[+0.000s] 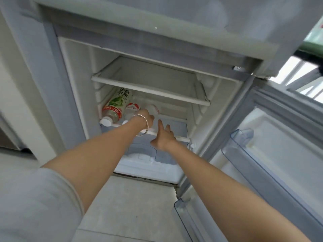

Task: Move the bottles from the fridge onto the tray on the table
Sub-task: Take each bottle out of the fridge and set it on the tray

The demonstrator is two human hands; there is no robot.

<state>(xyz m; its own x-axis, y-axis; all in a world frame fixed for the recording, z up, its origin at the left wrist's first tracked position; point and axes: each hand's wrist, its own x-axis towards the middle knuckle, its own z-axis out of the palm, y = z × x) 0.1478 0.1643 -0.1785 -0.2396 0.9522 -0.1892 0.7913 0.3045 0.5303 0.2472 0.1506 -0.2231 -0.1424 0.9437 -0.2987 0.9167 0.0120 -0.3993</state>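
Observation:
The fridge stands open. On its lower shelf lie several plastic bottles on their sides: one with a red label and white cap, one with a green label behind it, and a red-and-white labelled one. My left hand, with a bangle on the wrist, reaches onto this shelf and its fingers curl around a clear bottle. My right hand hovers at the shelf's front edge, fingers apart, holding nothing. The tray and table are out of view.
An upper glass shelf hangs above the bottles. A drawer sits below the lower shelf. The fridge door swings open to the right, with clear door bins. Tiled floor lies below.

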